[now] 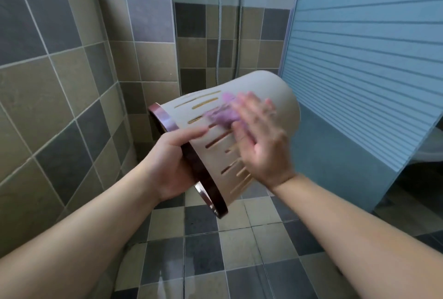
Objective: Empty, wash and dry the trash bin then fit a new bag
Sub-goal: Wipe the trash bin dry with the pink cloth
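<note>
The left hand [172, 164] is gripping the dark brown rim of the beige slotted plastic trash bin [261, 97], tilted sideways above the tiled floor [239, 246]; the right hand [261, 140] is pressing a blurred purple cloth [223, 114] flat against its side.

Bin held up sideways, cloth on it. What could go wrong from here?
1. The left hand alone carries the bin, pinching its dark rim; that grip could slip and drop it on the tile floor.
2. The purple cloth, pressed flat by the right hand, may snag in the wall slots.
3. The floor looks wet: slip risk.
</note>
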